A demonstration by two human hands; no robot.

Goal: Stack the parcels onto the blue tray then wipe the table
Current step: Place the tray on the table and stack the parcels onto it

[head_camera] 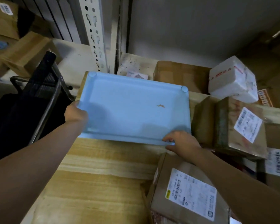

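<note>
The wooden surface (pixel 103 159) fills the lower middle of the view, and its near half lies bare, which looks like room kept for the tray and for wiping later. On it sits the blue tray (pixel 132 109), the largest of the task's things, lying at a slant toward the far left part of the surface, its far corners near the shelving post (pixel 94 34). It holds no parcel; the only thing on its floor is a small brownish fleck right of centre. Whether its underside rests flat or is raised a little cannot be told.

Both hands hold it by opposite sides, probably to square it up where stacking will be easy. The left hand (pixel 76 113) has its grip closed over the tray's left edge, thumb on top. The right hand (pixel 181 140) pinches the near right corner, fingers on the rim.

The parcels crowd the right side, none yet stacked. A brown parcel with a white label (pixel 189 193) lies nearest, just under the right forearm. A second labelled parcel (pixel 239 126) lies tilted beside the tray's right edge, and a paler parcel wrapped in white (pixel 233 78) sits behind it, with a plain carton (pixel 181 75) at the back. They seem heaped together, so the top ones would come off first.

A dark chair (pixel 39 88) stands off the surface's left edge.
</note>
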